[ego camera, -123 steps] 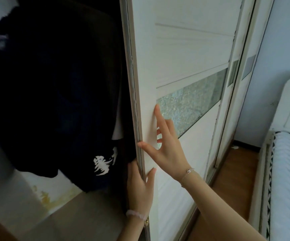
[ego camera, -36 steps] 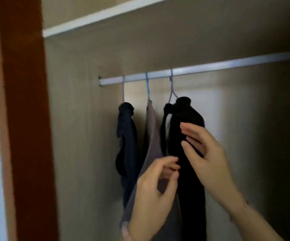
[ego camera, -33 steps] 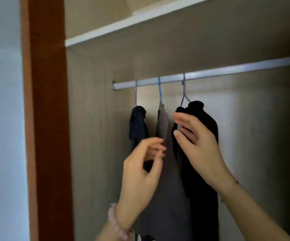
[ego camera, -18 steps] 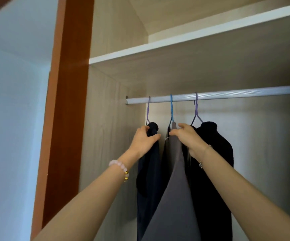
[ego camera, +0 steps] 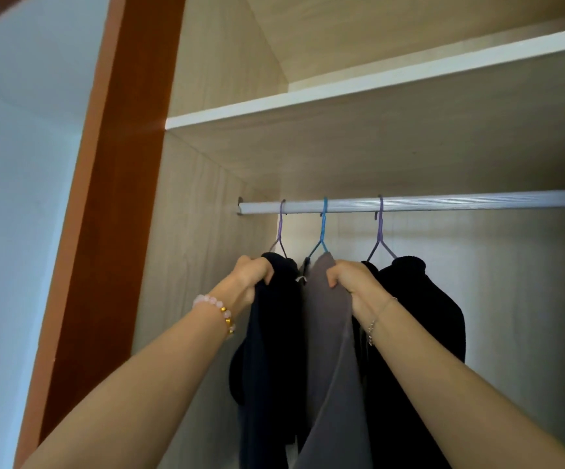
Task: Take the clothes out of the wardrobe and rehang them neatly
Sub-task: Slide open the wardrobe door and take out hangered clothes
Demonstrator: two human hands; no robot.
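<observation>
Three garments hang on thin wire hangers from the silver rail (ego camera: 460, 202) inside the wardrobe. At the left is a dark navy garment (ego camera: 274, 333) on a purple hanger (ego camera: 280, 228). A grey garment (ego camera: 330, 350) hangs in the middle on a blue hanger (ego camera: 323, 228). The black garment (ego camera: 419, 316) at the right is on another purple hanger (ego camera: 380, 231). My left hand (ego camera: 252, 275) is closed on the shoulder of the navy garment. My right hand (ego camera: 348, 279) is closed on the shoulder of the grey garment.
A white-edged shelf (ego camera: 375, 82) runs above the rail. The wardrobe's reddish-brown side post (ego camera: 112, 214) stands at the left, with a pale wall (ego camera: 14, 231) beyond it. The rail to the right of the black garment carries no hangers.
The wardrobe door was slid open and my view rose to the rail. Both hands reached up to the garments and closed on the shoulders of the navy and grey ones.
</observation>
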